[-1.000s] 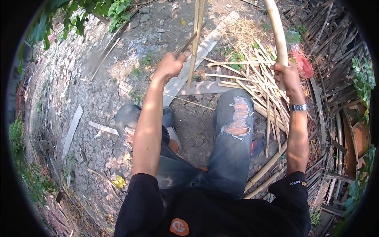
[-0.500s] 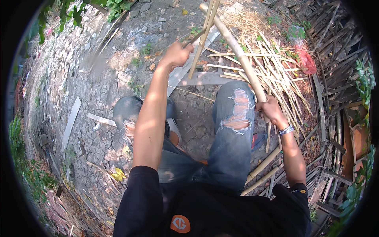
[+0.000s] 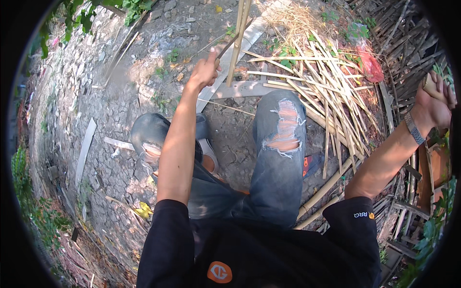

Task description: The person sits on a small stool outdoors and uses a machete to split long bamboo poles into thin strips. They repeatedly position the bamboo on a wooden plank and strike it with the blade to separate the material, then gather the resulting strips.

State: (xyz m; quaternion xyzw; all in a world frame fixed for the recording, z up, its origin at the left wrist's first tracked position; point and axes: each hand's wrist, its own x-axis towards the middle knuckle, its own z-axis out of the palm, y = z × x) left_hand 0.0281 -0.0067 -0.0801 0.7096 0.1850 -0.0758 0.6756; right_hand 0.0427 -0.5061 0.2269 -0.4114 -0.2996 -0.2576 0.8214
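My left hand is closed round the handle end of a long dark-bladed knife, out ahead of my knees. The knife's blade lies across an upright split bamboo piece, whose top runs out of the picture. Far to the right, my raised right hand grips a thick bamboo stick; only its near end shows, the rest lost at the dark rim. A metal watch is on that wrist.
Many pale bamboo strips lie in a loose pile ahead to the right, with shavings behind. Flat grey boards rest on cracked soil. Thicker bamboo poles lie beside my right leg. A red plastic bag and stacked wood stand farther right.
My right hand has swung the bamboo stick up and out to the right, away from the knife. My left hand, still on the knife, has shifted slightly nearer and left.
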